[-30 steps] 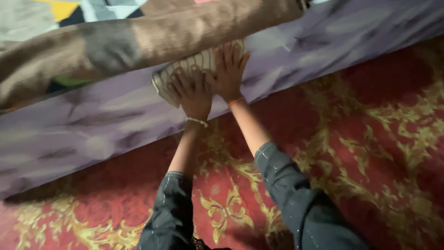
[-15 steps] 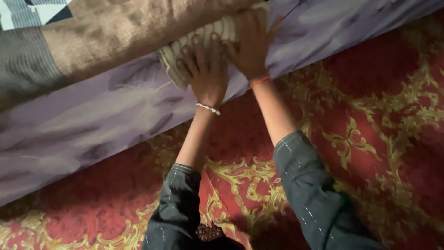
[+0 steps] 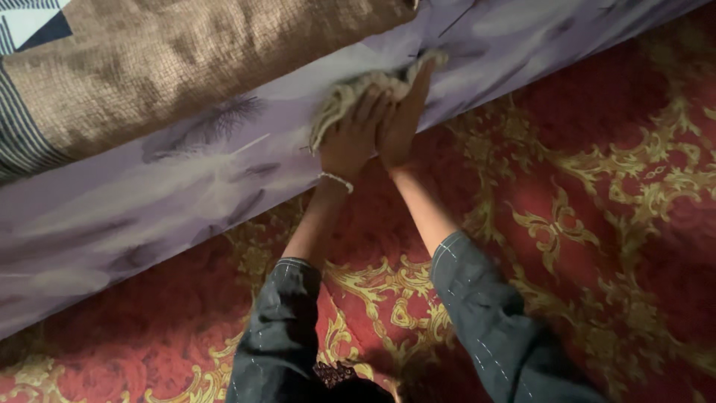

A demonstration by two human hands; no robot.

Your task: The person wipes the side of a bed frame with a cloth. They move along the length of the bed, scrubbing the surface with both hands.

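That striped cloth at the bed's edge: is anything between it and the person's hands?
Nothing visible. The left hand and right hand both press directly on the striped cloth, which lies against the lilac sheet below the brown blanket.

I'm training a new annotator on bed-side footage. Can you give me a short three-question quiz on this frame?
1. True or false: both hands touch the cream striped cloth.
2. Which wrist wears the pale bead bracelet: A left, B right?
3. What covers the floor?

Key
1. True: the left hand and right hand press it against the lilac feather-print sheet.
2. A.
3. A red carpet with gold scrolls.
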